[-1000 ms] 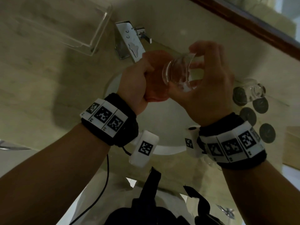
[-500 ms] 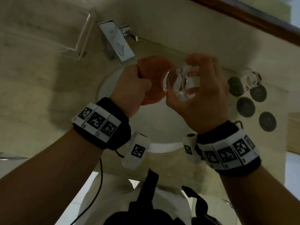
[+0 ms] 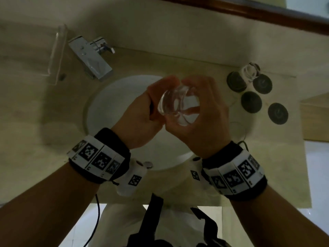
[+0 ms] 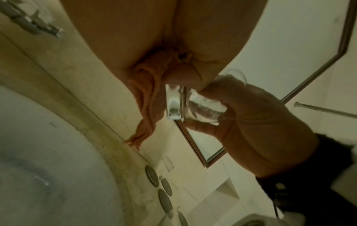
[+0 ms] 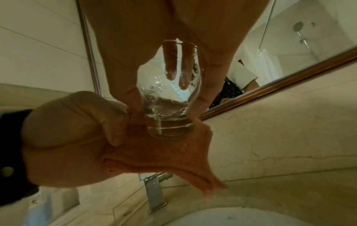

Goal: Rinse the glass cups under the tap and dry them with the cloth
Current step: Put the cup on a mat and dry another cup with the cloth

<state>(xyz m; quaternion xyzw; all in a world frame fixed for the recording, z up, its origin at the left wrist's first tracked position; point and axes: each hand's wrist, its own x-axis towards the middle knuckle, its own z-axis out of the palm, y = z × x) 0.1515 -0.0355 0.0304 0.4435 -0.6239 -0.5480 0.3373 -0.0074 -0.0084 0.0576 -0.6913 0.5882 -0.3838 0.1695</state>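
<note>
A white round basin (image 3: pixel 114 107) is sunk into a beige marble bench (image 3: pixel 32 111), seen from above. At about eleven o'clock from the basin stand a chrome mixer (image 3: pixel 92 59) and, farther left, a clear plastic tray (image 3: pixel 57 54). At about two o'clock lie four dark round coasters (image 3: pixel 251 102), and a brown wooden mirror frame (image 3: pixel 249 11) runs along the top.

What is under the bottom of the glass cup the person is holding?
The orange cloth is pressed against the base of the glass cup, bunched in the left hand. The right hand grips the cup. Whether the base is dry is hidden by the cloth.
</note>
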